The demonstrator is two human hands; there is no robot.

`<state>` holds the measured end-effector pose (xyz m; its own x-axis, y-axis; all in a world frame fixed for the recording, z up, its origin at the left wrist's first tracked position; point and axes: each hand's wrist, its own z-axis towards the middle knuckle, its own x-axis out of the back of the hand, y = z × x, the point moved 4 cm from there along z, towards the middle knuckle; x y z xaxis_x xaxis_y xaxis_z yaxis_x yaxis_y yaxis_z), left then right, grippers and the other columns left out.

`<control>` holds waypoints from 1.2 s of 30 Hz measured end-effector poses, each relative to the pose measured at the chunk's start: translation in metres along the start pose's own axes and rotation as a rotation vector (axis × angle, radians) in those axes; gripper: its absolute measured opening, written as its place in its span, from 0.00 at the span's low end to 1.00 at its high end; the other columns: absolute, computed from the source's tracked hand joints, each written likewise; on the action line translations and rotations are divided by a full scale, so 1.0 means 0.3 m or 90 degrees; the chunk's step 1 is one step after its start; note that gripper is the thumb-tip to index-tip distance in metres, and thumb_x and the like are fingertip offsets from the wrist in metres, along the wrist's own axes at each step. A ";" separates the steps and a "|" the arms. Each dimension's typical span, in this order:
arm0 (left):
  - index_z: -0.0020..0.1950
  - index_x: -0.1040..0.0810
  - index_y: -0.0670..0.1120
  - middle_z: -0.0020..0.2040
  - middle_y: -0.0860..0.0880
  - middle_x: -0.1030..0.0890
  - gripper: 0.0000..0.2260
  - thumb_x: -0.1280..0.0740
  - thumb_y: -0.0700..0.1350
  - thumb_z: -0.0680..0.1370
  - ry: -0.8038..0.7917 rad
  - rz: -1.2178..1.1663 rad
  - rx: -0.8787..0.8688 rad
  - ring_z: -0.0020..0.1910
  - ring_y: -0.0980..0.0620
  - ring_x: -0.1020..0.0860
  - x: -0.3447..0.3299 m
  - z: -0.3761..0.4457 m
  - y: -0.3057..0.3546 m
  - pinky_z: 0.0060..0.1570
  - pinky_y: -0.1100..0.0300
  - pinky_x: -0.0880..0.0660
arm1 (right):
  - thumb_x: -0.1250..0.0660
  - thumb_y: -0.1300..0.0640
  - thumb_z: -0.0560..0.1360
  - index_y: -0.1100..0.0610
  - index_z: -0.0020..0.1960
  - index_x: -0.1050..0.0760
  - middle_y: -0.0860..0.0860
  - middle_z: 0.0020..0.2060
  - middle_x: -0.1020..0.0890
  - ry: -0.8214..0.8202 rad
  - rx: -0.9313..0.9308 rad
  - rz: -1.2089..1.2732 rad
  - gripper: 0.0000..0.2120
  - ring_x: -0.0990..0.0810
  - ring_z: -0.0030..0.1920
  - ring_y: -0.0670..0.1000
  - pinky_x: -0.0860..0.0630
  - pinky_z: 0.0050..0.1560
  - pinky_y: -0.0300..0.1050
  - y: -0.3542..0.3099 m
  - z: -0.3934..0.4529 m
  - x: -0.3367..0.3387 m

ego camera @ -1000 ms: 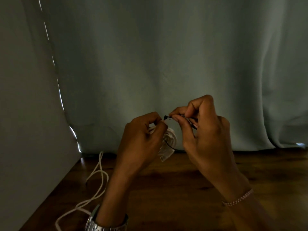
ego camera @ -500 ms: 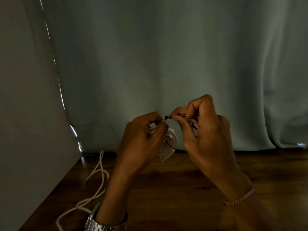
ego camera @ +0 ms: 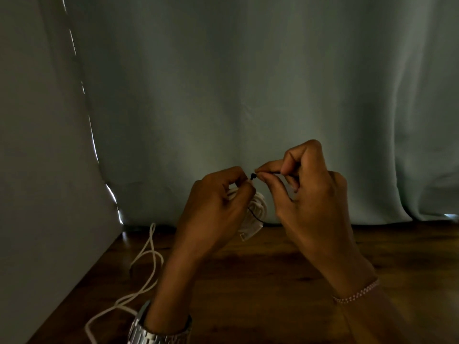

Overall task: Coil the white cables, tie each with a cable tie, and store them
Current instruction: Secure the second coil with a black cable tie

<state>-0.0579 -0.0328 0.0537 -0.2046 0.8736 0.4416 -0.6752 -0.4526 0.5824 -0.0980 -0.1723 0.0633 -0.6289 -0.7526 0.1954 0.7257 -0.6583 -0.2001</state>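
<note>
Coiled white cable [ego camera: 257, 212] held above the wooden table [ego camera: 273, 281], just below frame centre. Left hand [ego camera: 216, 207] curled around the coil, gripping it. Thin black cable tie [ego camera: 252, 176] loops round the coil; its head sits at 12 o'clock of the coil. Right hand [ego camera: 310, 194], at 3 o'clock of the coil, pinches the tie between thumb and forefinger. A second, loose white cable [ego camera: 146, 264] lies on the table at 8 o'clock. Curtain [ego camera: 248, 95] behind. Watch [ego camera: 154, 328] on left wrist, bracelet [ego camera: 355, 294] on right.
</note>
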 end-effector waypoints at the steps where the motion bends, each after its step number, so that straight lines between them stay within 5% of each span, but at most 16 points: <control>1: 0.40 0.22 0.50 0.31 0.53 0.21 0.10 0.36 0.46 0.81 0.001 -0.001 -0.009 0.28 0.58 0.24 -0.001 0.000 0.001 0.27 0.70 0.33 | 0.26 0.65 0.74 0.52 0.49 0.36 0.42 0.38 0.24 0.009 0.004 -0.012 0.18 0.21 0.41 0.33 0.26 0.44 0.24 0.000 -0.002 0.002; 5: 0.39 0.24 0.51 0.30 0.48 0.21 0.10 0.36 0.46 0.81 -0.002 0.005 -0.037 0.27 0.50 0.24 -0.009 -0.003 -0.004 0.26 0.58 0.34 | 0.24 0.62 0.73 0.54 0.47 0.33 0.35 0.34 0.32 0.012 -0.019 -0.048 0.17 0.23 0.35 0.31 0.24 0.41 0.26 0.004 -0.003 -0.001; 9: 0.43 0.21 0.52 0.35 0.52 0.18 0.10 0.38 0.50 0.82 -0.023 -0.021 -0.037 0.33 0.54 0.19 -0.016 0.002 -0.021 0.33 0.56 0.26 | 0.24 0.51 0.72 0.54 0.48 0.27 0.40 0.37 0.17 -0.048 -0.159 0.034 0.14 0.18 0.38 0.34 0.26 0.35 0.26 0.002 0.007 0.017; 13: 0.41 0.22 0.49 0.32 0.54 0.20 0.10 0.36 0.46 0.82 -0.035 -0.047 -0.027 0.30 0.57 0.22 -0.020 0.003 -0.040 0.29 0.61 0.30 | 0.46 0.33 0.75 0.49 0.53 0.21 0.42 0.47 0.13 -0.152 -0.368 0.233 0.25 0.15 0.46 0.42 0.21 0.49 0.44 0.051 0.016 0.038; 15: 0.40 0.24 0.48 0.25 0.58 0.25 0.11 0.36 0.45 0.82 -0.061 -0.076 -0.014 0.23 0.60 0.28 -0.029 0.001 -0.041 0.26 0.69 0.37 | 0.52 0.34 0.77 0.49 0.55 0.19 0.43 0.50 0.13 -0.169 -0.429 0.299 0.29 0.15 0.50 0.45 0.23 0.53 0.49 0.079 0.017 0.048; 17: 0.40 0.25 0.47 0.22 0.58 0.30 0.12 0.38 0.43 0.83 -0.097 -0.122 -0.004 0.21 0.61 0.33 -0.042 -0.002 -0.041 0.26 0.72 0.40 | 0.48 0.39 0.80 0.47 0.56 0.19 0.40 0.50 0.14 -0.199 -0.441 0.261 0.22 0.16 0.50 0.41 0.24 0.52 0.46 0.093 0.008 0.048; 20: 0.41 0.25 0.44 0.23 0.57 0.35 0.12 0.39 0.44 0.83 -0.145 -0.222 0.025 0.21 0.60 0.38 -0.057 -0.005 -0.048 0.25 0.67 0.40 | 0.37 0.45 0.80 0.45 0.53 0.17 0.38 0.48 0.14 -0.259 -0.453 0.217 0.11 0.18 0.49 0.37 0.26 0.51 0.42 0.102 -0.016 0.014; 27: 0.41 0.24 0.46 0.27 0.50 0.38 0.11 0.37 0.49 0.81 -0.199 -0.353 0.038 0.23 0.55 0.42 -0.061 -0.014 -0.047 0.26 0.60 0.46 | 0.32 0.51 0.78 0.55 0.50 0.15 0.52 0.49 0.13 -0.269 -0.561 0.400 0.11 0.16 0.55 0.53 0.26 0.67 0.59 0.115 -0.039 -0.023; 30: 0.43 0.26 0.38 0.29 0.40 0.41 0.12 0.38 0.46 0.82 -0.208 -0.355 0.038 0.24 0.52 0.42 -0.064 -0.015 -0.048 0.26 0.58 0.47 | 0.30 0.51 0.73 0.60 0.49 0.16 0.55 0.50 0.13 -0.257 -0.594 0.460 0.13 0.16 0.57 0.55 0.27 0.68 0.60 0.126 -0.042 -0.019; 33: 0.42 0.26 0.40 0.30 0.36 0.41 0.12 0.37 0.45 0.83 -0.211 -0.356 0.039 0.23 0.52 0.42 -0.063 -0.017 -0.050 0.26 0.59 0.46 | 0.30 0.49 0.72 0.61 0.50 0.17 0.55 0.49 0.13 -0.260 -0.592 0.445 0.16 0.15 0.55 0.55 0.25 0.66 0.58 0.124 -0.042 -0.021; 36: 0.38 0.26 0.45 0.26 0.47 0.39 0.12 0.37 0.45 0.82 -0.232 -0.382 0.037 0.21 0.56 0.41 -0.067 -0.019 -0.052 0.25 0.63 0.44 | 0.31 0.51 0.76 0.57 0.47 0.16 0.50 0.46 0.13 -0.198 -0.603 0.410 0.10 0.14 0.51 0.49 0.19 0.54 0.48 0.133 -0.039 -0.016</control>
<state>-0.0474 -0.0423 0.0318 0.4484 0.8643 0.2279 -0.5567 0.0706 0.8277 -0.0694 -0.1951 0.0431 -0.0339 -0.9994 -0.0028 0.3060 -0.0077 -0.9520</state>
